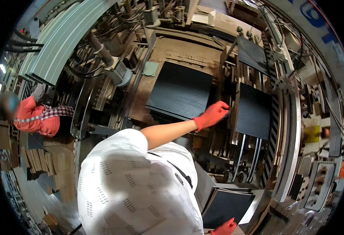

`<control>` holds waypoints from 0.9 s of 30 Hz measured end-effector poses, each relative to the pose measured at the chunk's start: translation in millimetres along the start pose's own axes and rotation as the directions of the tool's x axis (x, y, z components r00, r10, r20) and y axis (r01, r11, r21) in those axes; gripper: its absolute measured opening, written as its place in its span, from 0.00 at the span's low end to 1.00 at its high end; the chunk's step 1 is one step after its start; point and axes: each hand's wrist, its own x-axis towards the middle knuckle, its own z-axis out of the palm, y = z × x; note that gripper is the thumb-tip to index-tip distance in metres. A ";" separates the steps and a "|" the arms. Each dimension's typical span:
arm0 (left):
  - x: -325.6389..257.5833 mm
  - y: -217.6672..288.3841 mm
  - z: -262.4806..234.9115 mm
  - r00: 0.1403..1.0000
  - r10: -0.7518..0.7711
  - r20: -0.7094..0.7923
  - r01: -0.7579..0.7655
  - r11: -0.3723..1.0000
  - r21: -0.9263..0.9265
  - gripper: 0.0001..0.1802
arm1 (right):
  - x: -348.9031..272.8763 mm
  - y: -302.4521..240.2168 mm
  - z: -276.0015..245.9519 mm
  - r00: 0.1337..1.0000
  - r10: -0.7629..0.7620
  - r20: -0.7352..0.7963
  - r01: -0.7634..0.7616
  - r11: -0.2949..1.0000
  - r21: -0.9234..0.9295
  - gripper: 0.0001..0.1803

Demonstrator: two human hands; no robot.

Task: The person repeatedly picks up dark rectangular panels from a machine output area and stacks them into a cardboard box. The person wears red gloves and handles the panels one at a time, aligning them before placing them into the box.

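Left hand (212, 115), red-gloved: extended forward and rightward, fingers loosely bent and parted, at the near right corner of a stack of black grained panels (181, 90) on a brown machine bed (191, 47). Right hand (224, 227), red-gloved: low, beside the near edge of tilted black boards (228, 203); grip cannot be told. Dark sheet (254, 111): right of left hand.

The head camera is the left unit of a side-by-side fisheye pair, head-worn, facing down. The white patterned shirt (136, 188) occupies the near lower field. The stack of black rectangular panels (181, 88) lies just above centre; the long silver metal rail (298, 125) bends along the right.
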 end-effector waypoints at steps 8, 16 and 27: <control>-99.6 30.5 -211.6 0.641 0.468 -0.609 0.419 0.451 0.788 0.20 | 16.4 -263.4 119.7 0.773 -0.527 0.354 -0.108 0.441 0.891 0.12; -112.3 -6.5 -248.9 0.638 0.159 -0.753 0.531 0.618 0.580 0.19 | 61.5 -375.4 270.6 0.852 -0.273 0.446 -0.366 0.298 0.882 0.19; -133.9 -19.5 -302.1 0.786 -0.079 -0.613 0.420 0.797 0.435 0.22 | 112.3 -352.8 284.4 0.601 -0.603 0.524 -0.465 0.270 0.843 0.25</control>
